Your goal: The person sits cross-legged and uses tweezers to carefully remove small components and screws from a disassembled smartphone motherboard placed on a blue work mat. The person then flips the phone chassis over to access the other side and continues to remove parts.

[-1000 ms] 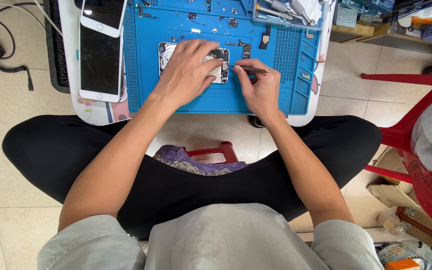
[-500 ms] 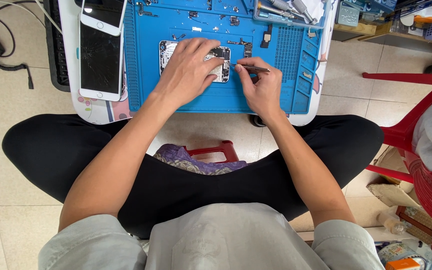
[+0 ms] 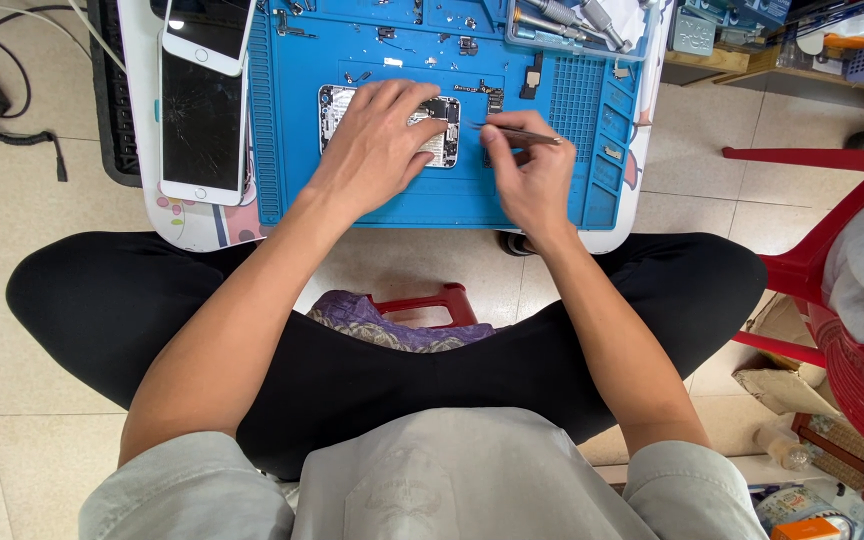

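Tiled floor, low white table w/ a blue repair mat on top; the person sits cross-legged in front of it.

Left hand lies palm-down on an opened phone in the mat's centre, fingers curved over it and pressing it flat, so most of the phone is covered. Only its right part w/ exposed dark and silvery internals, plus a sliver at the left edge, shows.

Right hand is closed in a pinch around thin metal tweezers. They lie approx. horizontal, tip pointing left, reaching just beside the phone's right edge near the left fingertips. Can't tell if the tip touches the phone.

Small loose parts and screws are scattered on the mat's upper area. Metal tools sit in a tray at the mat's top right. Left of the mat, on the table: a white phone w/ cracked dark screen, and a second white phone above it, partly overlapping.

Red plastic chair stands at right. Black cables trail on the floor at left.
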